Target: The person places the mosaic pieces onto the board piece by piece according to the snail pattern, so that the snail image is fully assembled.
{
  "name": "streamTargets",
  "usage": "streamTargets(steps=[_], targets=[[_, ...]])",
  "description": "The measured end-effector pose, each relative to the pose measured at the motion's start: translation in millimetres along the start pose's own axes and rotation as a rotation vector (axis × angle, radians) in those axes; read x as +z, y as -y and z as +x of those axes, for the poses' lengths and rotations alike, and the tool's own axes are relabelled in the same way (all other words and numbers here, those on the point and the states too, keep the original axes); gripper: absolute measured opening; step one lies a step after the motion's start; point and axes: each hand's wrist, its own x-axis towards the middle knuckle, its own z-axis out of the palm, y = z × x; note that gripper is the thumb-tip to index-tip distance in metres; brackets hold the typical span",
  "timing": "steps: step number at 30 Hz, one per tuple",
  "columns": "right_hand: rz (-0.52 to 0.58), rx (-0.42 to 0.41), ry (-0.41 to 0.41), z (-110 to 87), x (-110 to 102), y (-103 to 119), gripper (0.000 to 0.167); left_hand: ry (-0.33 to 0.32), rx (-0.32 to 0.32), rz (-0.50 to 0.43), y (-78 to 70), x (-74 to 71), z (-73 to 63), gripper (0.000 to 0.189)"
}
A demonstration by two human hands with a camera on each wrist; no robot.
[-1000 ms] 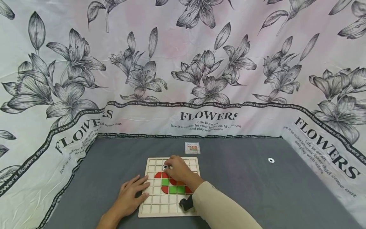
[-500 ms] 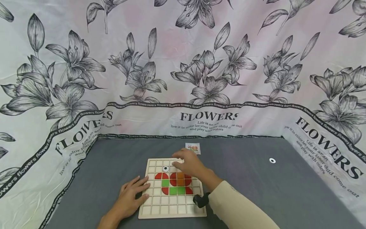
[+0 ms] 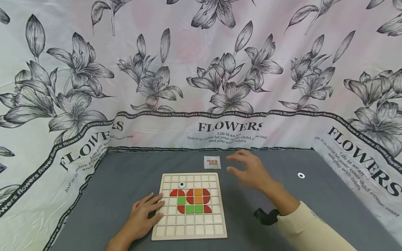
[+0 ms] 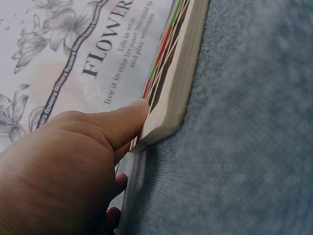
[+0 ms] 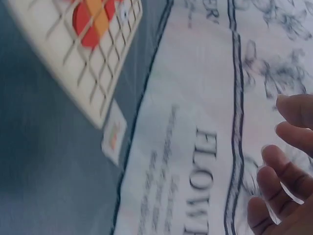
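A wooden grid board (image 3: 190, 230) lies on the grey table, with red, green and orange tiles set in its middle cells. One round white piece with a black dot (image 3: 181, 185) sits in a cell near the top. My left hand (image 3: 142, 216) rests at the board's left edge, its fingertips touching the frame with fingers spread. My right hand (image 3: 251, 170) is in the air to the right of the board, fingers loosely bent and nothing between them. Farther right on the table lies a second round white piece (image 3: 301, 175), apart from my hand.
Behind the board lies a small printed card (image 3: 212, 162) with a coloured picture on a grid. A flower-printed cloth (image 3: 229, 134) hangs along the back and sides of the table. A black strap (image 3: 266, 216) is on my right wrist.
My right hand has let go of the round white piece in an upper cell of the board. It has then moved away to the right. My left hand has stayed in place.
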Motion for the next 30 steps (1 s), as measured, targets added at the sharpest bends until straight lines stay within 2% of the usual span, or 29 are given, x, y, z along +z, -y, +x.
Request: streamTargets(steps=[9, 15, 19, 25, 30], targets=[[-0.138, -0.008, -0.126, -22.3, -53, -50, 0.034, 0.004, -0.009, -0.005, -2.7, 1.0, 0.7, 0.043], [-0.17, 0.028, -0.169, -41.9, -73, -90, 0.035, 0.002, -0.004, -0.008, -2.3, -0.6, 0.6, 0.043], [-0.152, 0.126, -0.167, -55.5, -81, -115, 0.033, 0.002, -0.002, 0.001, -1.2, -1.0, 1.1, 0.044], [-0.157, 0.325, -0.143, -83.1, -82, -160, 0.033, 0.003, -0.007, 0.029, 0.9, -0.2, 1.0, 0.043], [-0.183, 0.495, -0.08, -104.7, -80, -192, 0.033, 0.015, -0.008, 0.021, 0.3, 0.1, 2.0, 0.045]])
